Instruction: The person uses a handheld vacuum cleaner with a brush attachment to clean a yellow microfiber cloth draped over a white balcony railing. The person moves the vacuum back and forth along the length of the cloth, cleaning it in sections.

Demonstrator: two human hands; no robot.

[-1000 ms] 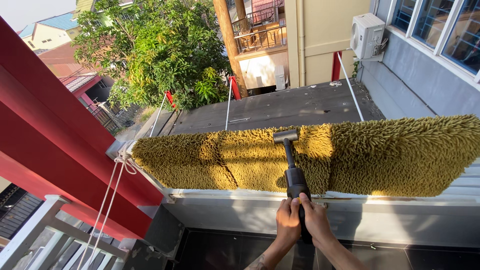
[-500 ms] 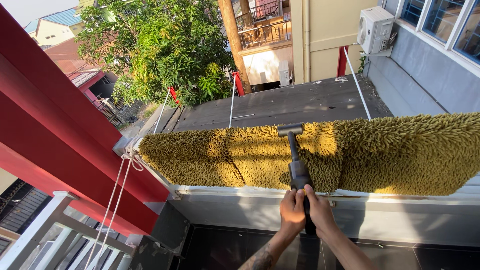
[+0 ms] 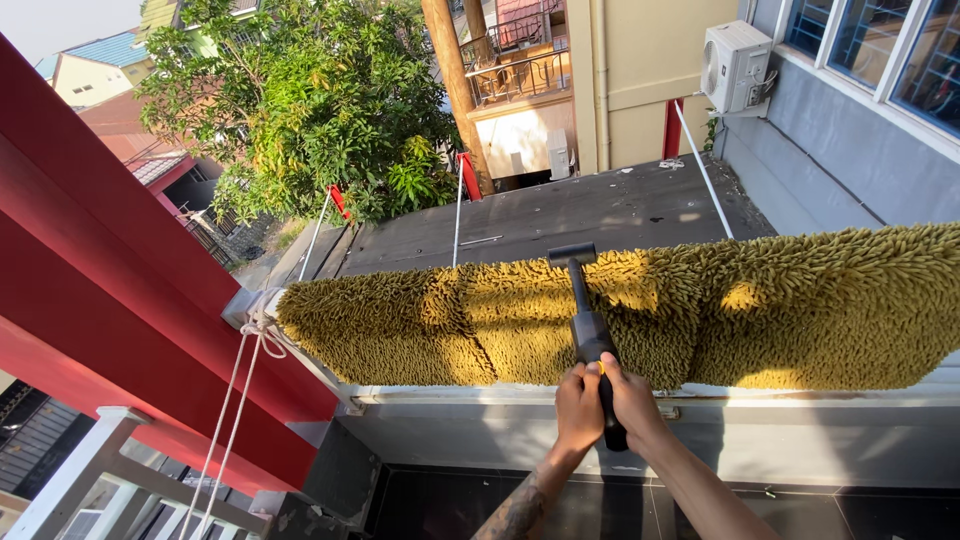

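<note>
The dark handheld vacuum with a flat nozzle is gripped by the left hand and right hand together, and is best kept pressed flat against the shaggy yellow rug hung over the ledge.

The shaggy yellow rug ran off the right edge of the view, its far end unseen, and it covered the ledge along most of its length. Both fists, the left hand and the right hand, wrapped the grip of the black handheld vacuum, so the lower handle and any switch stayed covered. Both forearms were cut off by the bottom edge. The white cord dropped out of sight below the frame. The air-conditioner unit on the grey wall was too small to show detail.
</note>
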